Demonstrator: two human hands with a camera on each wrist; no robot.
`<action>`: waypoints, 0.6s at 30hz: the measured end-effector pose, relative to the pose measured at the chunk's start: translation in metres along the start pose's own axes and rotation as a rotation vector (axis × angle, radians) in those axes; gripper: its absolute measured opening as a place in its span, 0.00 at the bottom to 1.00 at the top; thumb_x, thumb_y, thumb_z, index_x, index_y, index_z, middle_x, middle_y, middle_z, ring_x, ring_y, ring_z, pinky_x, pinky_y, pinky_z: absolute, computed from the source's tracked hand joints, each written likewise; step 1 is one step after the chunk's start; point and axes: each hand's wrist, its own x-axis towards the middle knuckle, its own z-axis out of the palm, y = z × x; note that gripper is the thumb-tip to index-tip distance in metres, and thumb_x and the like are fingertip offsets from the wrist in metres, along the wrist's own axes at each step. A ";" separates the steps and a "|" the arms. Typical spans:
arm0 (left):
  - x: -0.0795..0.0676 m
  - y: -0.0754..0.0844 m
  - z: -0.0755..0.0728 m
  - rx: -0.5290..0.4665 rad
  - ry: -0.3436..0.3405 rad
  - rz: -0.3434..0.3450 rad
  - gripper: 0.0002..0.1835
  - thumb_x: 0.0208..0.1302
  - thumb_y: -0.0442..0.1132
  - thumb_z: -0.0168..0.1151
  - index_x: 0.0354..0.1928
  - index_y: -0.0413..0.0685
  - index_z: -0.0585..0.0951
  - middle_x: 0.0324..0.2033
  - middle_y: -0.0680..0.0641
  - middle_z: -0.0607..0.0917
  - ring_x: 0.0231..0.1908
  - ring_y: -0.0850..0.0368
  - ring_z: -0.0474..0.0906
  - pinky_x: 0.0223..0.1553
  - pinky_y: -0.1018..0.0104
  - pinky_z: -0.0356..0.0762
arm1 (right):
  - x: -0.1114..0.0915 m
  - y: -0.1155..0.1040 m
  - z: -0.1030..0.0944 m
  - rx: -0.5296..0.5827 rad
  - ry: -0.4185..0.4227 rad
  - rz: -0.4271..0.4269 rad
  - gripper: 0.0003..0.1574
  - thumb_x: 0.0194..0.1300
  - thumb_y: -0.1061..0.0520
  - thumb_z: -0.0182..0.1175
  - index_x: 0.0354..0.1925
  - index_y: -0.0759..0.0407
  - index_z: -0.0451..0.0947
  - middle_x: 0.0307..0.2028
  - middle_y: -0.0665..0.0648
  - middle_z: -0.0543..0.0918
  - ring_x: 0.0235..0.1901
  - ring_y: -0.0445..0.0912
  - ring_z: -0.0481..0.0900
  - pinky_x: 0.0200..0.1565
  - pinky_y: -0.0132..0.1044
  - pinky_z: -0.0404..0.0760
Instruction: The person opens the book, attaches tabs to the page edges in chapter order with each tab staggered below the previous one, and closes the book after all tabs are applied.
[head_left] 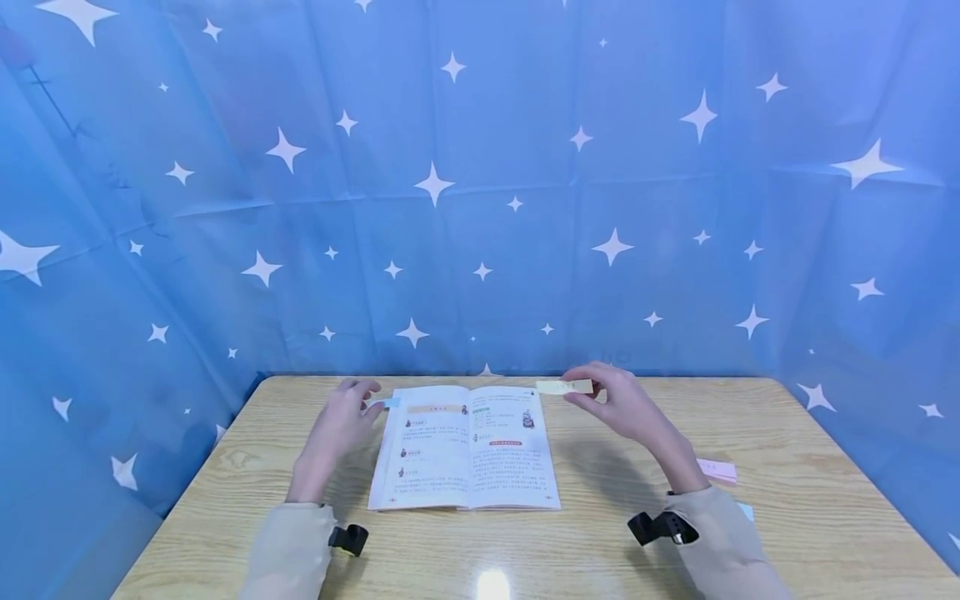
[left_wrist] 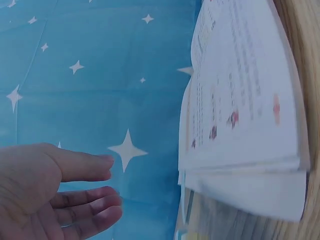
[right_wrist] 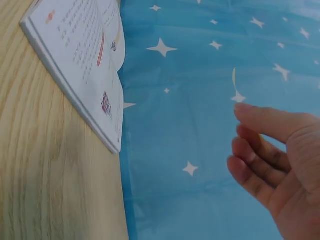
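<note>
An open book [head_left: 420,492] with printed pages lies on the table. From its upper left edge sticks out a light blue sticky note [head_left: 392,402], seen edge-on as a thin strip in the left wrist view. Beside that note is my left hand [head_left: 347,421]; the left wrist view shows its thumb [left_wrist: 90,165] and fingers apart, with nothing between them. Off the book's upper right corner, my right hand [head_left: 618,404] pinches a yellow sticky note [head_left: 562,387] between thumb and fingers. The note's far end overlaps the page corner in the head view and looks curved in the right wrist view.
On the right of the wooden table [head_left: 810,500] lie a pink sticky note [head_left: 717,471] and a light blue sticky note [head_left: 746,512], partly hidden behind my right forearm and sleeve. A blue curtain [head_left: 510,275] with white stars hangs behind the table's far edge.
</note>
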 end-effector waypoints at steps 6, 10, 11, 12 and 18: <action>0.003 0.012 0.014 -0.003 -0.004 0.004 0.15 0.69 0.34 0.64 0.55 0.36 0.82 0.50 0.36 0.80 0.45 0.44 0.81 0.44 0.51 0.82 | 0.001 0.007 0.003 0.010 -0.004 0.043 0.14 0.66 0.60 0.69 0.50 0.59 0.84 0.46 0.58 0.86 0.32 0.42 0.74 0.35 0.43 0.80; 0.004 0.018 0.020 0.007 -0.017 0.021 0.15 0.69 0.34 0.65 0.55 0.36 0.82 0.49 0.36 0.80 0.43 0.45 0.80 0.43 0.52 0.82 | 0.001 0.013 0.005 0.018 -0.011 0.071 0.14 0.66 0.60 0.69 0.50 0.58 0.84 0.47 0.57 0.86 0.31 0.42 0.73 0.35 0.47 0.80; 0.004 0.020 0.021 0.011 -0.018 0.029 0.15 0.69 0.35 0.65 0.55 0.36 0.82 0.49 0.36 0.80 0.43 0.45 0.80 0.42 0.52 0.82 | 0.001 0.014 0.005 0.019 -0.012 0.078 0.14 0.66 0.61 0.69 0.50 0.58 0.84 0.47 0.58 0.86 0.31 0.42 0.73 0.35 0.46 0.80; 0.004 0.021 0.023 0.017 -0.018 0.037 0.15 0.69 0.35 0.65 0.54 0.37 0.82 0.49 0.36 0.80 0.43 0.45 0.80 0.42 0.53 0.82 | 0.001 0.016 0.006 0.020 -0.013 0.084 0.14 0.66 0.61 0.69 0.50 0.59 0.84 0.47 0.58 0.86 0.31 0.42 0.73 0.35 0.44 0.79; 0.005 0.031 0.033 0.039 -0.036 0.068 0.15 0.69 0.35 0.65 0.54 0.38 0.82 0.49 0.38 0.80 0.42 0.47 0.80 0.40 0.55 0.81 | 0.000 0.025 0.011 0.030 -0.050 0.133 0.15 0.66 0.61 0.68 0.51 0.63 0.84 0.46 0.59 0.85 0.29 0.41 0.72 0.32 0.35 0.74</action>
